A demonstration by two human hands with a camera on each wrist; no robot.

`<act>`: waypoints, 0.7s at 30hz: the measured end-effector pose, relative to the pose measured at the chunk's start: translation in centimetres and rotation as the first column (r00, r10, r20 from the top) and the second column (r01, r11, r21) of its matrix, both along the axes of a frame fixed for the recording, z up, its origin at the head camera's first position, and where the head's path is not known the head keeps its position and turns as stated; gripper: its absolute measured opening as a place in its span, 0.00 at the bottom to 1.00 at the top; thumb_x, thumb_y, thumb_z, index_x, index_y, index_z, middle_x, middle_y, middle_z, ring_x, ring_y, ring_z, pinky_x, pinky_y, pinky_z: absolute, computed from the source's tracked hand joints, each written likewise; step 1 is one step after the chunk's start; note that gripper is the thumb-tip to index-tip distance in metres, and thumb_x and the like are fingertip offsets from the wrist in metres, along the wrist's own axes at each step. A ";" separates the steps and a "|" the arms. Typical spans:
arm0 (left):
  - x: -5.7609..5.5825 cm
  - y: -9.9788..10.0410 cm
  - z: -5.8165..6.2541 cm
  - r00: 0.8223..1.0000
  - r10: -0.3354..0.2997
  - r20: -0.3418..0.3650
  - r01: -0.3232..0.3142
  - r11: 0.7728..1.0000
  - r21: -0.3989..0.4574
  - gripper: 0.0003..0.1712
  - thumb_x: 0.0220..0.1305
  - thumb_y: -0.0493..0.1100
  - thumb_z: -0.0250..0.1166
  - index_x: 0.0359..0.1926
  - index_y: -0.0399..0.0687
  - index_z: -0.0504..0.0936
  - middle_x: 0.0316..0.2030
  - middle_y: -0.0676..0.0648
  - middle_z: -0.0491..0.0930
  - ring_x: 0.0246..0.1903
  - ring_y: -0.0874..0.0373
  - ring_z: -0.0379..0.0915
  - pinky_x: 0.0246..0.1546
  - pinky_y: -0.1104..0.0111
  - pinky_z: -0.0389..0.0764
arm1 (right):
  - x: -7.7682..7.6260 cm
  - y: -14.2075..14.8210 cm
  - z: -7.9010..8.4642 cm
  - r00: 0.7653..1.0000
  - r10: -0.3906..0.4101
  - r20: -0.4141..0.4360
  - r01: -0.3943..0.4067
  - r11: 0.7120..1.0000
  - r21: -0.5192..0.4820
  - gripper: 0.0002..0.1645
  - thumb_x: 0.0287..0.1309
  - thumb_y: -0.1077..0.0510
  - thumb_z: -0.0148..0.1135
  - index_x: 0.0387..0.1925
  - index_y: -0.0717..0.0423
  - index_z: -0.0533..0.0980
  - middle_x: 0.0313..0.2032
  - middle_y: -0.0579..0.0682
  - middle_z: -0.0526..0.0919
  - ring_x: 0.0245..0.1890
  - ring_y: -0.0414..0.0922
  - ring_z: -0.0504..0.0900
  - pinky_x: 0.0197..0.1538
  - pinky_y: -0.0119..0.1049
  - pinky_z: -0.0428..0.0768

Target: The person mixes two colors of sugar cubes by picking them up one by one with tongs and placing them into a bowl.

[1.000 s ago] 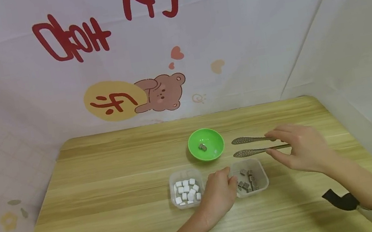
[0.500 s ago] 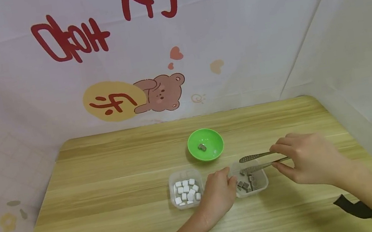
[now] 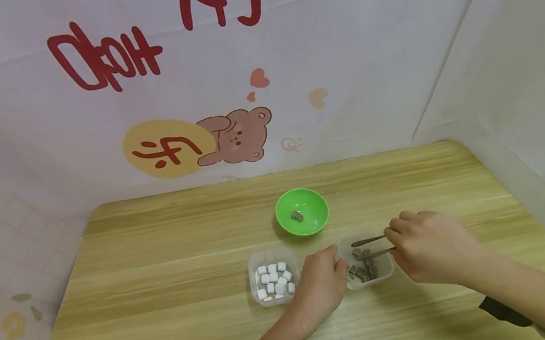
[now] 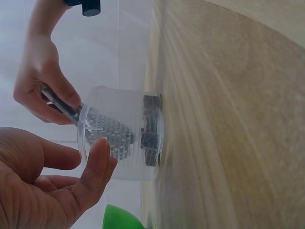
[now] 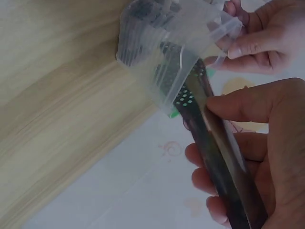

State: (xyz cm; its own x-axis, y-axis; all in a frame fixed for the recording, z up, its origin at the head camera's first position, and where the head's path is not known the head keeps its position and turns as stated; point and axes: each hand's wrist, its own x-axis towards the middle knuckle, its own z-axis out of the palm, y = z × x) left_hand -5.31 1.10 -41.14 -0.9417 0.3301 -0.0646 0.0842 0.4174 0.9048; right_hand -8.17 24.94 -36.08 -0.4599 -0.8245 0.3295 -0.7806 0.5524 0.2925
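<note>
Tongs (image 5: pixel 209 138) inside the tub (image 3: pixel 387 266) of dark cubes (image 3: pixel 360 272)

The right hand (image 3: pixel 426 246) grips the tongs, whose two arms stand apart; whether a cube sits between their tips I cannot tell through the cloudy wall. The left hand (image 3: pixel 317 285) pinches the tub's rim. The cubes lie low on its floor, loosely bunched. For a good pick, bring the perforated tips down level, one each side of a single cube, then squeeze gently while the rim is held steady; hard pressure would likely make a cube skid.

The tub walls limit how far the arms can spread. Beyond the tub sits the green bowl (image 3: pixel 313 208), seemingly with a couple of dark pieces (image 3: pixel 297 216) inside. Left of the left hand stands a second tub (image 3: pixel 271 254) of white cubes (image 3: pixel 273 278).
</note>
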 end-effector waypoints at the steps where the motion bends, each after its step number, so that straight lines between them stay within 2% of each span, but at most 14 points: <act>1: 0.0 0.0 0.0 1.000 0.001 -0.004 -0.001 1.000 0.000 0.08 0.76 0.34 0.58 0.41 0.33 0.81 0.15 0.56 0.63 0.12 0.66 0.57 0.15 0.71 0.62 | 0.0 -0.1 -0.2 1.000 -0.001 -0.011 0.001 1.000 0.011 0.14 0.56 0.56 0.43 0.17 0.50 0.66 0.17 0.41 0.61 0.17 0.40 0.57 0.18 0.31 0.57; 3: 0.0 0.0 0.0 1.000 0.000 -0.011 0.000 1.000 -0.004 0.08 0.76 0.34 0.59 0.37 0.36 0.80 0.15 0.56 0.62 0.13 0.66 0.57 0.15 0.71 0.62 | 0.0 -0.3 -0.5 1.000 -0.008 -0.025 0.009 1.000 0.028 0.18 0.59 0.56 0.36 0.16 0.50 0.65 0.17 0.42 0.60 0.17 0.40 0.56 0.18 0.30 0.55; 5: 0.0 0.0 0.0 1.000 -0.001 -0.011 0.001 1.000 -0.006 0.08 0.76 0.34 0.59 0.37 0.36 0.80 0.15 0.56 0.62 0.12 0.66 0.57 0.15 0.71 0.62 | 0.1 -0.5 -0.7 0.999 -0.018 -0.030 0.019 0.999 0.040 0.20 0.60 0.57 0.32 0.16 0.51 0.66 0.17 0.42 0.61 0.17 0.40 0.56 0.17 0.30 0.55; 10: 0.0 0.0 0.1 1.000 -0.003 -0.010 0.003 1.000 -0.007 0.08 0.76 0.35 0.59 0.40 0.34 0.81 0.15 0.56 0.62 0.12 0.66 0.57 0.15 0.71 0.62 | 0.3 -0.8 -0.8 0.999 -0.036 -0.037 0.038 0.997 0.065 0.26 0.61 0.60 0.28 0.17 0.55 0.70 0.17 0.45 0.65 0.17 0.40 0.57 0.17 0.29 0.56; 13: 0.1 -0.1 0.1 1.000 -0.003 -0.014 0.003 1.000 -0.003 0.08 0.76 0.34 0.59 0.37 0.36 0.80 0.15 0.56 0.62 0.12 0.66 0.57 0.15 0.71 0.62 | 0.3 -1.0 -0.8 0.998 -0.040 -0.041 0.043 0.996 0.076 0.27 0.62 0.60 0.27 0.17 0.58 0.73 0.17 0.46 0.67 0.17 0.40 0.58 0.17 0.29 0.57; 17: 0.0 -0.1 0.1 1.000 -0.003 -0.018 0.002 1.000 -0.002 0.11 0.76 0.35 0.59 0.32 0.41 0.77 0.15 0.56 0.62 0.13 0.66 0.57 0.15 0.71 0.62 | 0.3 -1.0 -0.7 0.999 -0.039 -0.038 0.042 0.994 0.097 0.26 0.60 0.62 0.31 0.19 0.60 0.75 0.18 0.47 0.69 0.17 0.41 0.60 0.17 0.29 0.59; 21: 0.0 -0.1 0.0 1.000 0.000 -0.015 0.000 1.000 0.000 0.11 0.76 0.34 0.59 0.32 0.41 0.77 0.15 0.56 0.62 0.13 0.66 0.58 0.15 0.72 0.62 | 0.4 -1.0 -0.6 0.999 -0.035 -0.024 0.038 0.993 0.112 0.18 0.55 0.62 0.41 0.20 0.61 0.76 0.18 0.47 0.69 0.17 0.41 0.61 0.18 0.29 0.60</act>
